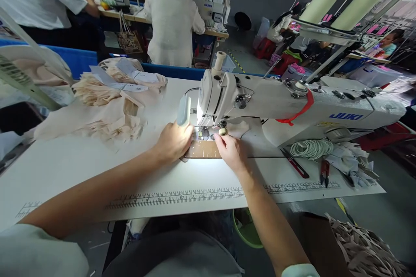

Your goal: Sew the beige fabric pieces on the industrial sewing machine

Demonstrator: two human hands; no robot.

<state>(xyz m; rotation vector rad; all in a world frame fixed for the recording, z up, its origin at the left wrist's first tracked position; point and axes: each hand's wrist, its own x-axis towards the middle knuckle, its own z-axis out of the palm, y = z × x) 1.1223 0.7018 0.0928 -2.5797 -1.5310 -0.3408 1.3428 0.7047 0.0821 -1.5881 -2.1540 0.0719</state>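
Note:
A white JUKI sewing machine point(279, 104) stands on the white table point(97, 160). My left hand point(173, 140) lies curled just left of the needle, under the machine's lamp, pressing on a small pale fabric piece that is mostly washed out by the light. My right hand point(231, 149) sits right of the needle, fingertips pinching the same pale fabric piece point(238, 129) by the presser foot point(204, 132). A brown plate point(203, 150) lies between my hands.
Stacks of beige cut fabric point(107, 95) lie at the table's left. A coil of white elastic point(310, 148), red-handled snips point(324, 171) and a dark tool point(295, 164) lie at the right. A printed ruler point(195, 197) runs along the front edge. Other people work behind at further machines.

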